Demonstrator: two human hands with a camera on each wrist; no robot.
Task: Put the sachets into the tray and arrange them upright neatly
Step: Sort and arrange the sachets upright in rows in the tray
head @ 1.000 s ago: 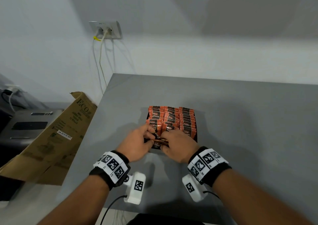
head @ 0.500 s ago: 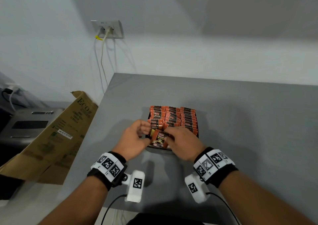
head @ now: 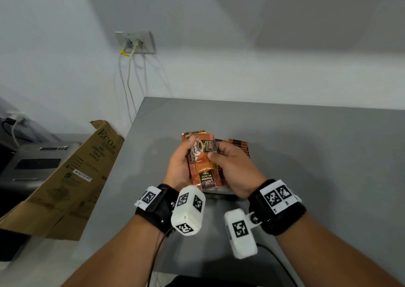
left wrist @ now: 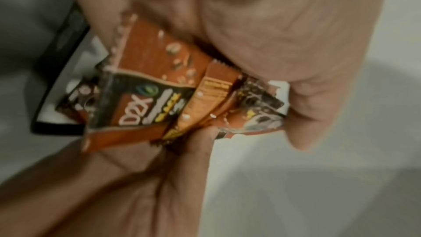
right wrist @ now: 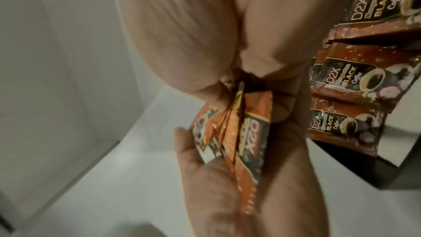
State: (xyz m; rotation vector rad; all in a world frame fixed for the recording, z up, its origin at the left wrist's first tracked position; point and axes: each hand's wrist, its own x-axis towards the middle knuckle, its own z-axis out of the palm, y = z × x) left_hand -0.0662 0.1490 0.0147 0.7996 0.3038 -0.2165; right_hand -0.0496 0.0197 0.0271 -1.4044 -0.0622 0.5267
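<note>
Sachets (head: 202, 166) of orange-and-black D2X black coffee sit in a small bunch held above the near end of the tray (right wrist: 407, 172), gripped from both sides. The left hand (head: 178, 166) cups the bunch, thumb pressed on the top packet; the right hand (head: 233, 168) pinches the packets' edge between thumb and fingers. Behind the hands, more sachets stand upright in rows inside the black tray, which rests on a grey table (head: 317, 155). A folded cardboard box (head: 65, 183) leans beside the table's left edge.
</note>
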